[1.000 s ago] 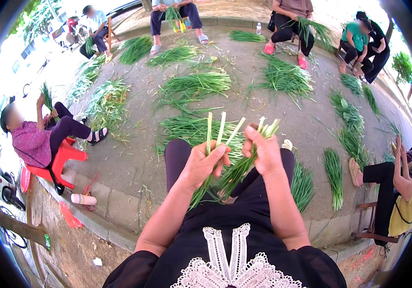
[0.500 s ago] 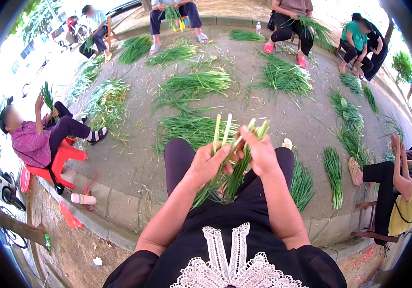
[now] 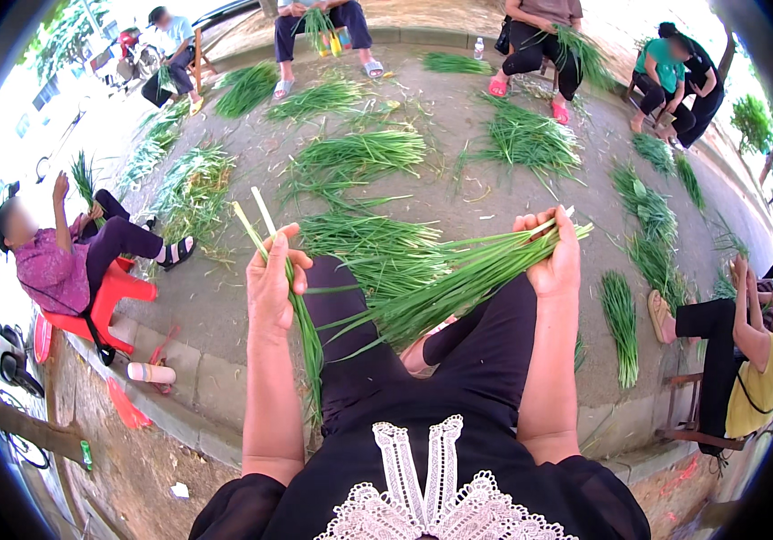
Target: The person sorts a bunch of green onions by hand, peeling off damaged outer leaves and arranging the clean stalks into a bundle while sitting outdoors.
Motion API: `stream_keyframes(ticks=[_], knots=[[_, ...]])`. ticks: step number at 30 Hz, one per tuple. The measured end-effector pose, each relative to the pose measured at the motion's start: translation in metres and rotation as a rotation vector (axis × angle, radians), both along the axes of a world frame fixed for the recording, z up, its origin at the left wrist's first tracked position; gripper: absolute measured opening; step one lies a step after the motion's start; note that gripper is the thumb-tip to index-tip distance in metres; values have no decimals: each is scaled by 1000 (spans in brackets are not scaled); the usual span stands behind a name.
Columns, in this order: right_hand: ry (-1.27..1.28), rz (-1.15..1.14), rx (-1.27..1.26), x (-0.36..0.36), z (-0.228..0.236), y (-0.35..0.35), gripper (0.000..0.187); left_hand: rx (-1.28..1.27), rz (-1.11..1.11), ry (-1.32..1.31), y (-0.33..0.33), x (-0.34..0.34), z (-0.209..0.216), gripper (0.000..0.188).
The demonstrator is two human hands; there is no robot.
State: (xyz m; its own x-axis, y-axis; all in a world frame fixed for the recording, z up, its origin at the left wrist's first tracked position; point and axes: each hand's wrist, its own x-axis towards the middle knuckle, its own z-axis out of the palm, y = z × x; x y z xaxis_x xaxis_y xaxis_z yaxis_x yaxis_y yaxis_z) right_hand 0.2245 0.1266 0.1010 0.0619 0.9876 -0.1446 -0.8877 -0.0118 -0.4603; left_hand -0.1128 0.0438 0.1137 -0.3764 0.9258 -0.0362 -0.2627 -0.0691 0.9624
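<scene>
Over my left thigh, my left hand is closed round a few stalks of garlic chives. Their pale ends point up past my fingers, and the green leaves hang down along my forearm. My right hand, above my right knee, grips a thicker bunch of green chives near its pale cut ends. Those leaves spread leftward across my lap. Just beyond my knees lies a heap of loose chives on the ground. The two hands are well apart.
More chive piles lie about the pavement, with a neat bundle to my right. One person sits on a red plastic stool at left; others sit around. A pink bottle rests on the kerb.
My hands were close together over my lap. They have now moved apart, the left one taking a few stalks leftward and the right one carrying the larger bunch rightward.
</scene>
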Motion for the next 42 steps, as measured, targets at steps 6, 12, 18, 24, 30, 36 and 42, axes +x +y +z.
stream_keyframes(ticks=[6, 12, 18, 24, 30, 36, 42], knots=[[-58, -94, -7, 14, -1, 4, 18, 65, -122, -110, -2, 0, -3, 39], [4, -141, -1, 23, 0, 6, 18, 90, -255, -113, -1, 8, -3, 30], [60, -174, 20, 29, 8, 2, 17, -162, -221, 167, -6, 16, -16, 14], [58, -140, 195, 37, 31, -11, 14, -108, -339, 10, -10, 22, -27, 22], [-396, 136, 7, -28, 16, -29, 16, 29, -561, -166, -6, 48, -15, 38], [-675, 384, 162, -83, 32, -50, 16, -42, -698, -61, -7, 70, -5, 31], [-830, 381, 191, -93, 34, -50, 18, -42, -765, 52, -5, 87, -4, 28]])
